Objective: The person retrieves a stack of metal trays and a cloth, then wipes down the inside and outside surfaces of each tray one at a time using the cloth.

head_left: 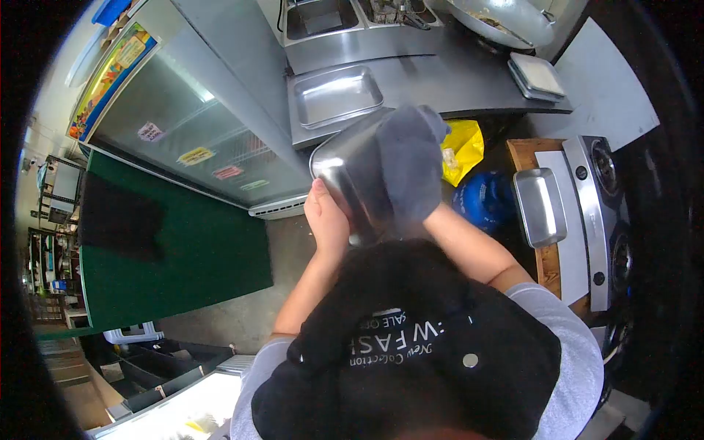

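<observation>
A deep metal pan is held up in front of my body, tilted on its side. My left hand grips its near left side, with fingers closed on the rim and wall. A grey cloth lies against the pan's right side and looks blurred. My right hand is under or behind the cloth, so its fingers are hidden; only the wrist area shows. Beyond the pan, a shallow metal tray rests on the steel counter.
A glass-door fridge stands at the left, above a green surface. Sinks and a wok are at the back. A yellow bag, blue bottle, metal pan and stove are at the right.
</observation>
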Tool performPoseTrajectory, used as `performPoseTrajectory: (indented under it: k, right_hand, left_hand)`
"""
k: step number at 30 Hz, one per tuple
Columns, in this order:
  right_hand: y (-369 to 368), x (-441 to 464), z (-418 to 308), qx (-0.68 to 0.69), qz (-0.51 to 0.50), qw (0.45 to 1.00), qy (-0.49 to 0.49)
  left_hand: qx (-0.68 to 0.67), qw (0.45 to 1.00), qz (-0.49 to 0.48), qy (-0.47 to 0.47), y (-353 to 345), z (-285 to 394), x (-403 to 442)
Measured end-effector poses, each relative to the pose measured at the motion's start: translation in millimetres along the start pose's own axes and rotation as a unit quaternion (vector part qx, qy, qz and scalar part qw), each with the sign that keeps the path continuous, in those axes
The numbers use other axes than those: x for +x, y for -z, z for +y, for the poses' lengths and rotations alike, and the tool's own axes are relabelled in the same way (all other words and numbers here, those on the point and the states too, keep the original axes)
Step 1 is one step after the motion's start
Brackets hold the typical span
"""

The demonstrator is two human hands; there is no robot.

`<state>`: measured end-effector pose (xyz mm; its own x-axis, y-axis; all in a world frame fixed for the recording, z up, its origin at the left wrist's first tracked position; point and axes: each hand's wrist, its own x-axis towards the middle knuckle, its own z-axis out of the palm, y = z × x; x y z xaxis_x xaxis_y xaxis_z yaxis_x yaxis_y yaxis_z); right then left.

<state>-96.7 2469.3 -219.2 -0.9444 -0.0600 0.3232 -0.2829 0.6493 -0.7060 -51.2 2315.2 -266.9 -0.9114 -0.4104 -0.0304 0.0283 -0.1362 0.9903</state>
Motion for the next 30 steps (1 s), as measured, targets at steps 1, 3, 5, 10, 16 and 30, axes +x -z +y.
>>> performPoseTrajectory:
  k: [1,3,5,10,16,30]
  right_hand:
    - [-3,-12,-9,0.051,-0.008,0.998,-0.023]
    - [-19,-35,-5,0.104,-0.016,0.993,-0.050]
    - [-55,-59,28,-0.081,-0.028,0.965,0.247]
    - [-50,-54,35,-0.064,-0.047,0.957,0.278]
    - [13,-4,32,-0.188,0.099,0.952,0.222]
    - [32,-10,124,0.315,0.025,0.949,-0.009]
  left_hand:
    - [0.022,0.999,-0.020,-0.045,0,2,1]
    - [0.046,0.994,-0.040,-0.088,0,0,3]
    - [0.111,0.977,-0.038,-0.179,-1,-6,14]
    - [0.156,0.962,-0.111,-0.194,-25,1,-3]
    - [0.397,0.838,-0.213,-0.308,-20,14,-18]
    - [0.222,0.774,-0.332,-0.491,-83,14,-69]
